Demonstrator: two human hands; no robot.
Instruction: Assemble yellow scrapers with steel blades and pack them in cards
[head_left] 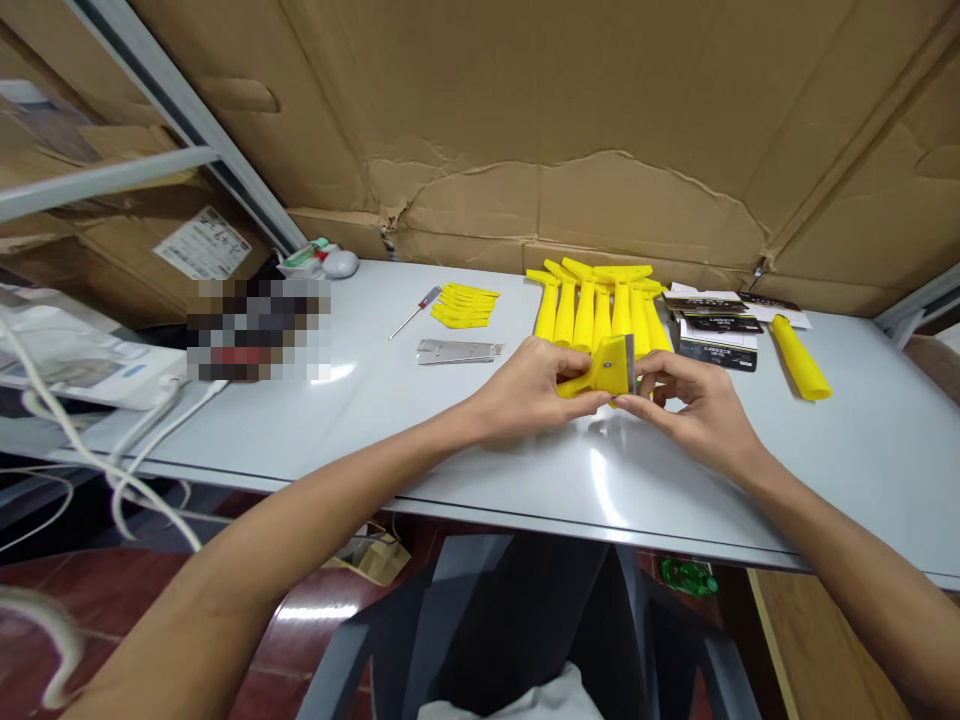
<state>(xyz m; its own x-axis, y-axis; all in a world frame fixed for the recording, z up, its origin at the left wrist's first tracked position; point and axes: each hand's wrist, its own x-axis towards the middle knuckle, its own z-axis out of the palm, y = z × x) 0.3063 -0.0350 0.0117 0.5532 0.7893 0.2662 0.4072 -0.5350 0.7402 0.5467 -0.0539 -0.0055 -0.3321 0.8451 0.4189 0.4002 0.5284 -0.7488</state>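
My left hand (529,390) is closed on a yellow scraper head (611,366) with a dark metal blade along its right edge. The fingers of my right hand (694,405) are pinched at the lower end of that blade; a small green thing shows beside them. Behind my hands lies a row of yellow scraper handles (581,300). To the left are a stack of small yellow pieces (465,305), a screwdriver (415,312) and flat metal blades (457,352). A yellow tube-shaped handle (801,360) lies at the right.
Black and white printed cards (716,335) lie right of the handles on the pale table (862,470). Cardboard (465,120) stands behind it. White cables (105,470) hang over the left edge, near a blurred dark object (259,325) and a grey mouse (340,264).
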